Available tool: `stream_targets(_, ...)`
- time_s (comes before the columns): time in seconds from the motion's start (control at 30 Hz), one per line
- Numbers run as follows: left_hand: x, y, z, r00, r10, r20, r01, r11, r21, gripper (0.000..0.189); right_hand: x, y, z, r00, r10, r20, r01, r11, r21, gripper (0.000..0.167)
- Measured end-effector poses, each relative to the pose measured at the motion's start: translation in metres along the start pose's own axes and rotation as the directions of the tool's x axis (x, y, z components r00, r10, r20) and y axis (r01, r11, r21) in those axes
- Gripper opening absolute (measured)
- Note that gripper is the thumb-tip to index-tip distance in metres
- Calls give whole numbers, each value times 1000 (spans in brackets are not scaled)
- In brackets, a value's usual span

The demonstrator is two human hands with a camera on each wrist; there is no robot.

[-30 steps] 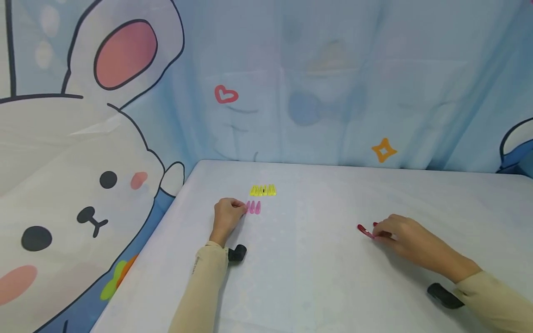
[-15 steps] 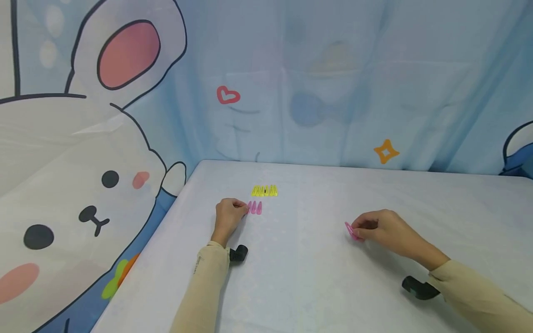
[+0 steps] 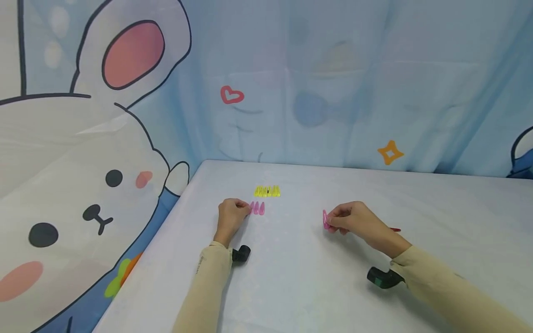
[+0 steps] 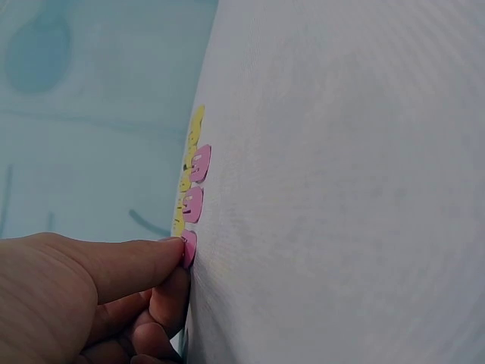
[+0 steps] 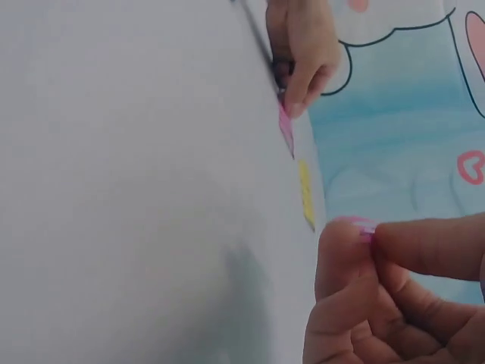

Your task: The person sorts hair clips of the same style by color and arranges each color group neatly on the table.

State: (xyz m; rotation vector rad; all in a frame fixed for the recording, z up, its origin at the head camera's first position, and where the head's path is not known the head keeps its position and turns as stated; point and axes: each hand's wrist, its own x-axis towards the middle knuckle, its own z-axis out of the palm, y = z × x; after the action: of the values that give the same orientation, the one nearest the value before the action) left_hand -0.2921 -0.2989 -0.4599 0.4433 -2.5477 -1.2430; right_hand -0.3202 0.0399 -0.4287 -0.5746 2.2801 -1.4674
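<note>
Several yellow snap hair clips (image 3: 267, 191) lie side by side in a row on the white table. Just in front of them is a short row of pink snap hair clips (image 3: 256, 208). My left hand (image 3: 231, 218) pinches the leftmost pink clip (image 4: 189, 249) of that row between thumb and forefinger, with its other fingers curled beneath. To the right, my right hand (image 3: 361, 223) holds another pink hair clip (image 3: 325, 219) upright by its edge, over the middle of the table. In the right wrist view that clip (image 5: 367, 230) is mostly covered by the fingertips.
Part of a red hair clip (image 3: 395, 229) shows behind my right wrist. Black wrist cameras hang at the left (image 3: 241, 254) and right cuffs. A blue cartoon-printed curtain (image 3: 316, 83) stands along the back and left of the white table (image 3: 291, 286).
My right hand has left the red clips and moved left across the table, carrying a pink hair clip. My left hand stays at the pink row. The view has shifted slightly.
</note>
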Motion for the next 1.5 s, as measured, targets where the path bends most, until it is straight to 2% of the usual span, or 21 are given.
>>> stream_targets(0.2,0,-1,2,1000,8,-5,-8,1000,-2,10,18,-12,19,998,63,-15,-60,988,144,19)
stream_targets(0.4,-1,1,2,1000,-2,-4,2,1000,9,9,37,-18,36,996,94,-8,-91,976,199,20)
stream_targets(0.83,-1,1,3,1000,6,-4,-6,1000,4,9,73,-31,62,979,201,-23,-190,956,225,24)
stream_targets(1.23,0,0,4,1000,-19,5,19,1000,9,9,102,-34,86,979,202,4,-196,944,264,18)
stream_targets(1.5,1,-2,4,1000,6,-3,-6,1000,3,10,113,-42,98,967,256,1,-247,931,270,16)
